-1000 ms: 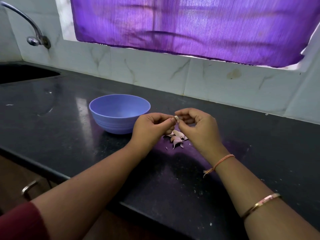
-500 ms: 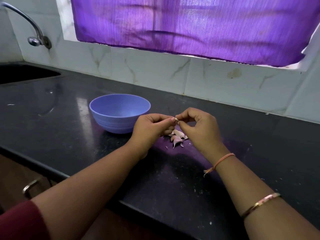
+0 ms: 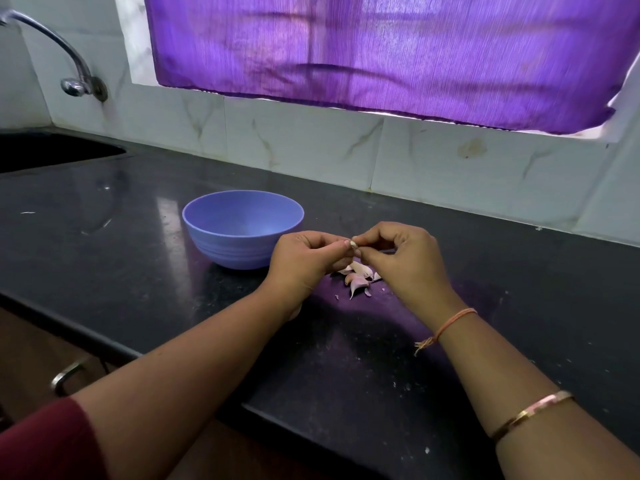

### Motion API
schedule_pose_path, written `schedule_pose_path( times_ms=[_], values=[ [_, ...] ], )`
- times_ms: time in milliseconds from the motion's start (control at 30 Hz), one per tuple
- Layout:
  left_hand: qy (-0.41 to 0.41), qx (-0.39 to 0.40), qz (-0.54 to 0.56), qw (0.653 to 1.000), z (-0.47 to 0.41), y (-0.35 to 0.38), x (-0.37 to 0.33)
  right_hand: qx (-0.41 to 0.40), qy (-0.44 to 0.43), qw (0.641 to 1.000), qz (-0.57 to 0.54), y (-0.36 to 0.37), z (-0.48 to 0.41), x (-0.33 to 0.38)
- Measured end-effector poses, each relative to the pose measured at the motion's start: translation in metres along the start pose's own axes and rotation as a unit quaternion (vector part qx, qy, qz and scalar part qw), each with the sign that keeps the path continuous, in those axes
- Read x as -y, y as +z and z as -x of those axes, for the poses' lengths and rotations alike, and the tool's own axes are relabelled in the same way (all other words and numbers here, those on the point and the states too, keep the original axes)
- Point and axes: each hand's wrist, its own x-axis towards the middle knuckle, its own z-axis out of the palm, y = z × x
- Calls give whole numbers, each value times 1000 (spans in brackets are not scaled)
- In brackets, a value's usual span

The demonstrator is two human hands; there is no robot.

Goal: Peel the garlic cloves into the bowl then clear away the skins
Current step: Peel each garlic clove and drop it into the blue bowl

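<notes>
Two hands meet over the dark surface [image 3: 114, 258]: left hand [image 3: 301, 259] and right hand [image 3: 405, 261] both pinch one garlic clove [image 3: 353, 243] above the unpeeled cloves [image 3: 358, 277], beside the blue bowl [image 3: 242, 233]. Best to hold the clove firmly and strip the skin in small pulls.

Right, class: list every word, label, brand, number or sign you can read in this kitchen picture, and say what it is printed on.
None: no readable text shows anywhere.
The purple bowl is plain, with no label or brand.
The bangle on the right forearm shows no legible marking.
The curtain, wall tiles and dark counter carry no writing.
The garlic clove, pinched between the left hand and right hand, bears nothing.
</notes>
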Motion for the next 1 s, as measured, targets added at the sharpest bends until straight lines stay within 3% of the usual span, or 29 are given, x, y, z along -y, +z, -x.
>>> schedule_pose_path(
  times_ms=[333, 667, 1000],
  values=[
    [43, -22, -88, 995, 0, 0, 1, 31, 71, 993, -85, 1, 1, 1],
    [53, -18, -133, 989, 0, -2, 2, 47, 161, 963, -209, 0, 4, 4],
    [75, -27, -182, 980, -2, -3, 4, 41, 84, 994, -62, 0, 2, 5]
  ],
)
